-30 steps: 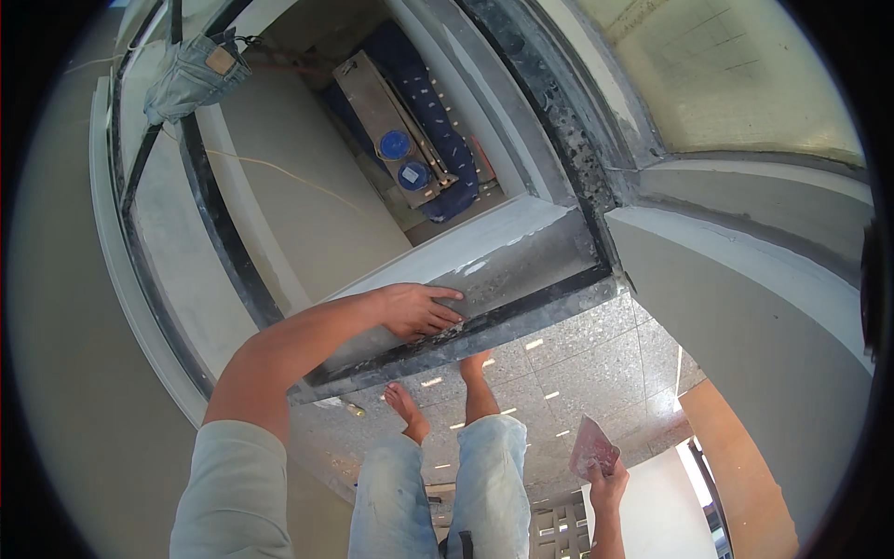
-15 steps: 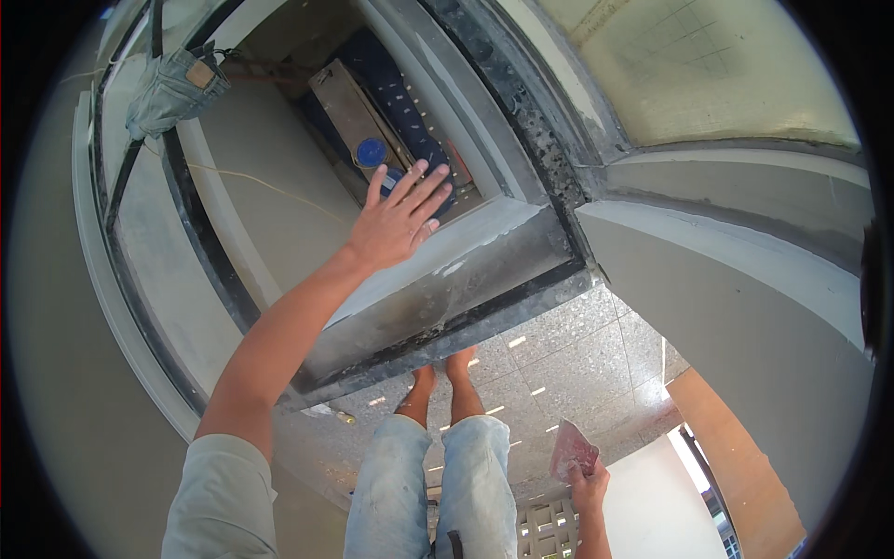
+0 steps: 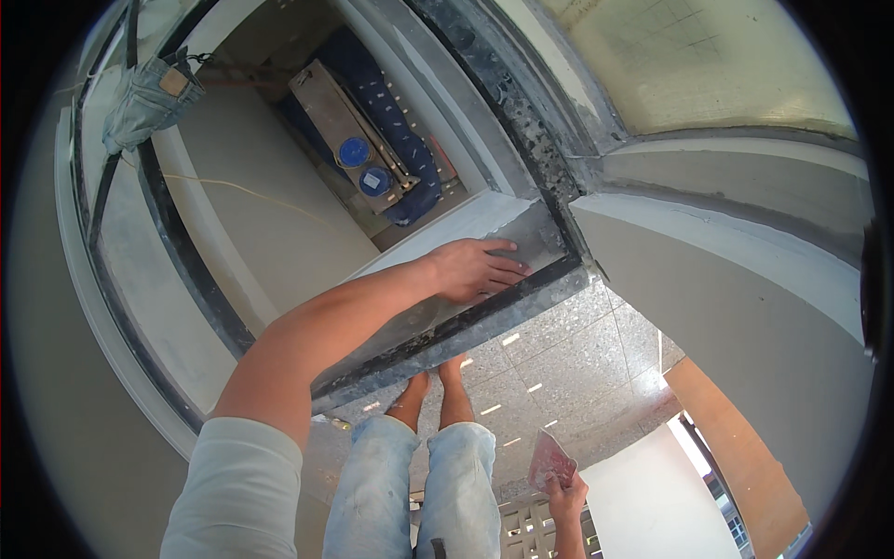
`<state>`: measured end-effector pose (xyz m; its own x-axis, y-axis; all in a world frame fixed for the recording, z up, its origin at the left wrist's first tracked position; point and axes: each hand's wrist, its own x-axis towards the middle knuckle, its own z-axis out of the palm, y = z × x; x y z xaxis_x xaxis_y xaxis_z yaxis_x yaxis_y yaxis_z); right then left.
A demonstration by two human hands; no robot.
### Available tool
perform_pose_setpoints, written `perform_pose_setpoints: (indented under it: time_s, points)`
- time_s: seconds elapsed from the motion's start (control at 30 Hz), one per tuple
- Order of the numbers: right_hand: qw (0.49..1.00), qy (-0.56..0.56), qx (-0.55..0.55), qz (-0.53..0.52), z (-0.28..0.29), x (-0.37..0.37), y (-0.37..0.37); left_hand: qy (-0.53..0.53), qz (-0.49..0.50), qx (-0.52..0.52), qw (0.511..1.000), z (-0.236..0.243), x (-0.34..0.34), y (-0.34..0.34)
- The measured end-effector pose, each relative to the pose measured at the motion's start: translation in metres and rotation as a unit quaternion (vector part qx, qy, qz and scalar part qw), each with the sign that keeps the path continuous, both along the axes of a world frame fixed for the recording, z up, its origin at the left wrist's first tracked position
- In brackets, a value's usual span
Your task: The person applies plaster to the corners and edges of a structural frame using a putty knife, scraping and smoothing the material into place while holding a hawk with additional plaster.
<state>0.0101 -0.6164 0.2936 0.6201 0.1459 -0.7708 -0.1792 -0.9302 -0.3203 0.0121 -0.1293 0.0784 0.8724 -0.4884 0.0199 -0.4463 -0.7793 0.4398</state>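
My left hand [image 3: 480, 270] lies with its fingers stretched out on the grey sill [image 3: 545, 233] of the window opening, palm down and touching the surface near the sill's right end. It holds nothing. Low on the right, my right hand [image 3: 564, 498] grips a flat, dusty reddish sheet [image 3: 551, 461] that looks like sandpaper, held out beside my legs and away from the sill. Smears and pale patches mark the sill, and a black strip [image 3: 447, 321] runs along its near edge.
Beyond the opening, two blue-lidded tubs [image 3: 354, 152] stand by a long board [image 3: 321, 98] and a dark blue cloth [image 3: 396, 130]. Denim shorts [image 3: 149, 102] hang on a black bar at upper left. Below is speckled tile floor [image 3: 568, 363]; a grey wall [image 3: 745, 317] rises at right.
My left hand has come down from above the opening and moved right onto the sill. My right hand, with the reddish sheet, appears slightly lower and farther left as the view shifts.
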Motion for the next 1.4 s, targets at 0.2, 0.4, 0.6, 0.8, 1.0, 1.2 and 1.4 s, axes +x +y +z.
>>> perform_pose_setpoints:
  time_s: [0.2,0.4,0.6,0.8,1.0,1.2,1.4]
  points:
    - [1.0,-0.008,0.008,-0.017,0.01,-0.013,-0.004,0.029,0.536,0.195,0.821,0.048,-0.026,0.081]
    - [0.999,-0.023,0.01,0.029,0.001,-0.02,-0.006,-0.014,0.104,-0.01,0.994,0.038,-0.047,0.026]
    - [1.0,-0.01,0.006,-0.003,0.007,-0.016,0.009,0.043,-0.083,0.109,0.99,0.011,0.013,-0.005]
    - [1.0,-0.001,0.012,-0.02,0.002,-0.026,-0.012,-0.062,0.067,-0.041,0.995,-0.002,0.047,0.021]
    - [0.997,0.013,0.018,-0.074,0.004,-0.034,-0.031,0.008,0.405,0.173,0.898,0.014,0.001,0.06]
    - [0.998,0.018,0.022,-0.058,0.001,-0.035,-0.029,0.035,0.303,0.036,0.952,0.048,-0.065,0.047]
    - [0.998,-0.017,0.064,-0.002,-0.007,-0.029,-0.011,0.044,0.1,0.027,0.994,0.015,-0.117,-0.004]
